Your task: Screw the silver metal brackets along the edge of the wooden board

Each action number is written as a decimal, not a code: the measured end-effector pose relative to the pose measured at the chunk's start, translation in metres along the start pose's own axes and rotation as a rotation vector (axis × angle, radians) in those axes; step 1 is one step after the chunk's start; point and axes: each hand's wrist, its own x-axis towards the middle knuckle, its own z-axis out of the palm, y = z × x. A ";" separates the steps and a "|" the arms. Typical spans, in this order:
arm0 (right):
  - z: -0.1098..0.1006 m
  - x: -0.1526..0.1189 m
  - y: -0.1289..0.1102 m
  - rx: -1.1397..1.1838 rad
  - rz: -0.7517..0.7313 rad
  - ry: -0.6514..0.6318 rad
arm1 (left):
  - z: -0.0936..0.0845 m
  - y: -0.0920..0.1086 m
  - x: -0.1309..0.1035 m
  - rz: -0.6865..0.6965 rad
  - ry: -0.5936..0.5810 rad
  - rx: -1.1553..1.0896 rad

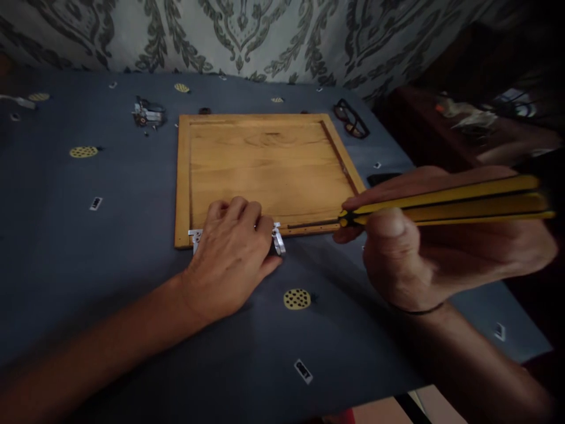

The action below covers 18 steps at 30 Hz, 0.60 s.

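A framed wooden panel (265,171), like a small cabinet door, lies flat on the cloth-covered table. At its near edge, my left hand (233,253) is closed over silvery metal hinges (278,240), pressing them against the frame. Parts of the metal stick out on both sides of the fingers; the rest is hidden under the hand. My right hand (397,253) grips a yellow and black screwdriver (454,200), held nearly level. Its thin shaft points left along the near frame strip, with the tip close to the right hinge; contact cannot be made out.
More metal hinges (148,113) and small screws lie behind the panel's left side. Eyeglasses (351,119) rest near the far right corner. A dark object (383,178) is partly behind my right hand. A patterned curtain (241,35) hangs along the table's far edge.
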 end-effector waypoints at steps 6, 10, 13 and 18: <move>0.003 -0.004 0.002 0.034 0.025 -0.028 | -0.003 0.002 0.001 -0.013 -0.036 -0.005; 0.003 -0.004 0.002 -0.009 0.051 -0.034 | -0.004 0.001 0.001 -0.012 -0.046 -0.004; 0.003 -0.004 0.003 -0.053 0.051 -0.077 | -0.004 0.001 0.000 -0.023 -0.052 -0.008; 0.005 -0.007 0.006 -0.031 0.067 -0.094 | -0.006 0.001 0.001 -0.040 -0.051 -0.030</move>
